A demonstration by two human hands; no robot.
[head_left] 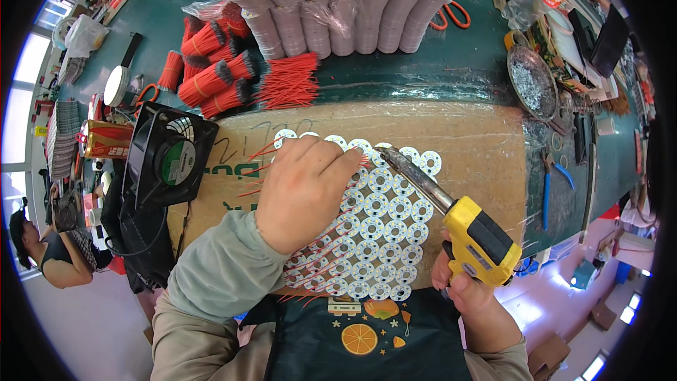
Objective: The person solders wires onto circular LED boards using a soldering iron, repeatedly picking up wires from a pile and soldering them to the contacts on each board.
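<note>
Rows of round white LED boards (376, 204) with centre holes lie on a cardboard sheet (479, 148). My left hand (307, 187) is closed over the upper left of the rows, its fingertips pinching red wires (364, 160) beside a board. Thin red wires (305, 279) trail from the lower left boards. My right hand (462, 286) grips a yellow and black soldering gun (483, 243) by its handle. Its metal tip points up and left, close to my left fingertips, above the top boards. Whether the tip touches a board I cannot tell.
Tall stacks of grey discs (345, 0) stand at the back. Left of them lie bundled red wires (204, 63) and a loose pile (289, 81). A black fan (169, 155) sits left. At right are a metal dish (532, 81) and blue-handled pliers (547, 190). A person (53, 247) is far left.
</note>
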